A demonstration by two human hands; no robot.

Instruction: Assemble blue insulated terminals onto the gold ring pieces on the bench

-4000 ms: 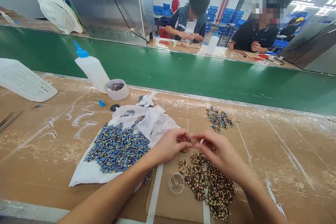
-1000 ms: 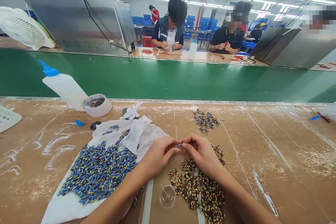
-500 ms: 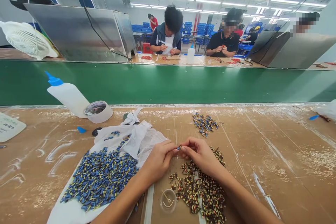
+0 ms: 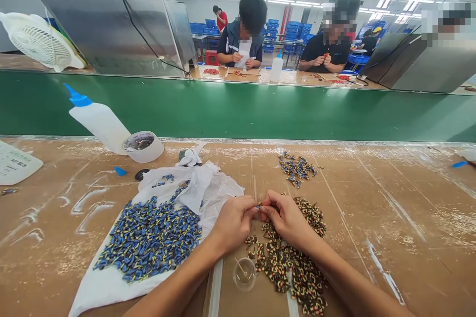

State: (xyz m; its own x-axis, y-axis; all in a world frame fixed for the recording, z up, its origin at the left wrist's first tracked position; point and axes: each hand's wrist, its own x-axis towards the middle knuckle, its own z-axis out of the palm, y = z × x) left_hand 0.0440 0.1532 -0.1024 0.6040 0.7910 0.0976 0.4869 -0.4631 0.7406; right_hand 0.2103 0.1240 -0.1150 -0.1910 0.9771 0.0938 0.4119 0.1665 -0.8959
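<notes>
My left hand (image 4: pixel 236 220) and my right hand (image 4: pixel 284 215) meet over the table, fingertips pinched together on one tiny blue-and-dark piece (image 4: pixel 259 205), mostly hidden by the fingers. Left of them, many small blue-and-yellow pieces (image 4: pixel 148 237) lie heaped on a white cloth (image 4: pixel 92 294). Beneath and beside my right hand spreads a pile of small dark pieces with yellow and red marks (image 4: pixel 293 272). A little clear cup (image 4: pixel 244 277) with a thin stick in it stands near my left wrist. Beyond my hands sits a smaller cluster of blue-and-dark pieces (image 4: pixel 297 168).
A white squeeze bottle with a blue tip (image 4: pixel 98 119) leans against a tape roll (image 4: pixel 144 147) at the back left. A blue cap (image 4: pixel 120 171) lies nearby. Past the green belt (image 4: pixel 223 109), people sit working at another bench beside metal hoods (image 4: pixel 111 34).
The view has tilted down and shifted slightly, so the far bench sits higher in the picture. Both hands stay together, and the small piece between them is more covered by the fingers.
</notes>
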